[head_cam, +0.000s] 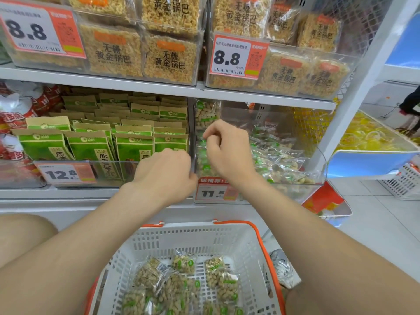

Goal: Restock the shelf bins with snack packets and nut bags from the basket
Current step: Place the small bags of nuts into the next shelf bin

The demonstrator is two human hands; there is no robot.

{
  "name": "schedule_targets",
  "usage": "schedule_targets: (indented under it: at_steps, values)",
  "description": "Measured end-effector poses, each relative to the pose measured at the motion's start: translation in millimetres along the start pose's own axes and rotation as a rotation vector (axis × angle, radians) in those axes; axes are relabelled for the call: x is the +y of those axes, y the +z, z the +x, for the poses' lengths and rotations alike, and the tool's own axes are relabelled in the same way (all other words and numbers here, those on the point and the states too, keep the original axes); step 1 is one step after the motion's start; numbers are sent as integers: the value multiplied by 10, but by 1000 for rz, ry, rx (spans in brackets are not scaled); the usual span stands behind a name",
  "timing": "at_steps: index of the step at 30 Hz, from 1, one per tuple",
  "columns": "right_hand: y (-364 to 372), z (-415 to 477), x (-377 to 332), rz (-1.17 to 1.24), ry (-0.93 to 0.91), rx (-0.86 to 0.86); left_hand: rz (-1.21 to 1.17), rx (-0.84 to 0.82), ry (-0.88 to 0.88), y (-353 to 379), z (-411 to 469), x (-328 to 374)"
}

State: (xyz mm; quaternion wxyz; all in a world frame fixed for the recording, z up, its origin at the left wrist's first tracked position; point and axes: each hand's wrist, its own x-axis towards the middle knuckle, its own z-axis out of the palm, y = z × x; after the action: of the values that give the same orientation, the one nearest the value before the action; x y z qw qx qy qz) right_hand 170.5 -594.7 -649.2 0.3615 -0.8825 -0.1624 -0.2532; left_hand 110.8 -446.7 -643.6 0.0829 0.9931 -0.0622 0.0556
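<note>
Beside the white shelf [136, 84], pale tiled floor [375, 223] carries a white crate [404, 185].

Bright, even store light, soft shadows, slight blur (wide-angle bending at edges).

Left hand [166, 176] and right hand [229, 151] curl at the clear bin [320, 169] of nut bags [279, 155] (grips unclear), basket [188, 228] below them.

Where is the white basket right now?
Head view, bottom centre: the white basket sits below the shelf bins and the 11.5 price tag, with nut bags inside.
</note>
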Motion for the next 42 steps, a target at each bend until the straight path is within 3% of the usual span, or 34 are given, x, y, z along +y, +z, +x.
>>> schedule_targets:
  at_steps: [3, 7, 14, 20, 27, 30, 33, 36, 38, 42]
  values:
    - [-78, -343, -174, -48, -185, -75, 42, -73, 5, 123, -122, 11]
    - [-72, -812, -221, -199, -256, -281, 109, -259, 43, 488, -286, 13]
    - [59, -1513, -119, -519, -81, -766, 305, -698, 205, 1425, -574, -75]
    - [269, -1844, 34, -625, -114, -979, 466, -1053, 368, 2181, -954, -221]
    - [479, -1799, 130, -633, -163, -1014, 939, -1090, 687, 3076, -1353, -752]
    - [532, -1728, 148, -616, -169, -1025, 722, -951, 617, 3410, -1447, -1038]
    - [571, -1661, 129, -605, -182, -1031, 802, -984, 740, 3402, -1475, -975]
    - [592, -1610, 102, -592, -199, -1061, 770, -1057, 540, 3239, -1420, -871]
    - [594, -1592, 88, -594, -198, -1089, 822, -1084, 539, 3157, -1360, -879]
    - [538, -1567, 56, -585, -134, -1181, 448, -995, 481, 2957, -1220, -845]
